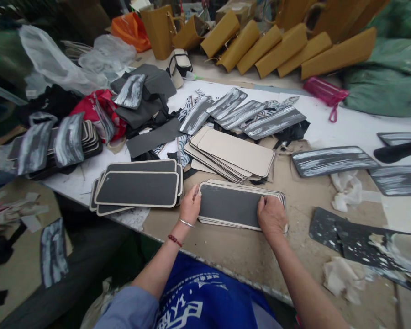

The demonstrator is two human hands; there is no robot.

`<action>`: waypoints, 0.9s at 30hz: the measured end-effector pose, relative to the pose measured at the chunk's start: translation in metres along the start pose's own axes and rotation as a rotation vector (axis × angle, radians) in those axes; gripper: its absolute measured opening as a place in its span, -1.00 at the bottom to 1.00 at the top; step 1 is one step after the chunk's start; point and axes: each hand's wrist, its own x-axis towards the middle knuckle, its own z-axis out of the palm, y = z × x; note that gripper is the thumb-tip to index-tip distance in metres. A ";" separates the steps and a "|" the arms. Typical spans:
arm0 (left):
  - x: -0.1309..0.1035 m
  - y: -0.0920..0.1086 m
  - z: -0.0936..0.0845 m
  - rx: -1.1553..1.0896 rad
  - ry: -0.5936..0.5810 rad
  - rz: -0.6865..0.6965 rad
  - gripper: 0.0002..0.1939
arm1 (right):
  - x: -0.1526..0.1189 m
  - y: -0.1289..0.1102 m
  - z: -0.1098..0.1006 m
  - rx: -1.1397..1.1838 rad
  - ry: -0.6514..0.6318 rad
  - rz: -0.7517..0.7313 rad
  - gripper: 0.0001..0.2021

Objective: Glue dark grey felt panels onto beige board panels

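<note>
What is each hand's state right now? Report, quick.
Left hand: against the left end of the dark-topped stack; whether it grips cannot be told.
Right hand: closed on the stack's right end.

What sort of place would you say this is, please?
Most likely a bag-making workshop: tan bags lean in a row at the back, and pale-edged dark panels lie stacked on the worktable, near grey strips streaked with white.

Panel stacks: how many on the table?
4: dark-topped stack between left hand and right hand, second dark-topped stack to its left, beige-topped stack beyond, far-left stack partly under streaked strips. More may be hidden.
</note>
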 end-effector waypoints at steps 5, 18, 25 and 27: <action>0.003 0.007 0.005 0.060 -0.149 -0.041 -0.77 | 0.000 0.000 0.001 0.004 0.034 -0.007 -0.80; -0.006 0.014 0.017 0.254 -0.069 0.000 -0.85 | 0.006 -0.008 -0.013 0.153 0.131 -0.231 -0.83; -0.017 0.017 0.011 0.331 -0.072 0.153 -0.78 | 0.036 -0.060 -0.027 0.552 -0.005 -0.600 -0.71; -0.020 0.020 0.008 0.334 -0.073 0.197 -0.77 | 0.042 -0.067 -0.029 0.656 -0.102 -0.651 -0.69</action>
